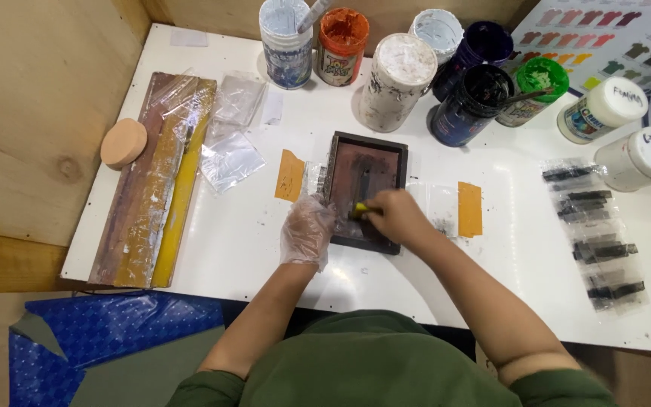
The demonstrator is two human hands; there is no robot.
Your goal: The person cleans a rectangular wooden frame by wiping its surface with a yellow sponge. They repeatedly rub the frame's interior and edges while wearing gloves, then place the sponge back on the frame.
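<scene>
Yellow is showing between the fingers point(377, 211) of my right hand point(399, 218), which are closing tight around a small squeegee point(360, 209) and pressing it onto the mesh of the small dark screen frame point(365, 190). My left hand point(307, 230), wearing a thin clear plastic glove, is lying with its fingers spread and nearly flat against the frame's left edge, gripping nothing, only steadying it.

I am judging the frame to be light and stiff at its border but soft and easily damaged in the mesh, so the rim is the place to hold it. It is lying flat on the white counter point(250, 241), near the middle, between two orange tape strips point(290, 175). The squeegee looks light and probably slick with ink, best pinched along its top edge.

My right hand is covering most of the squeegee, so I cannot tell its full shape or how its blade is meeting the mesh. Whatever is lying under the screen is hidden. Behind stand the paint jars point(396, 81), with a long wooden squeegee point(156, 181) to the left and clear sheets with dark prints point(597, 234) to the right, their marks too small to make out.
</scene>
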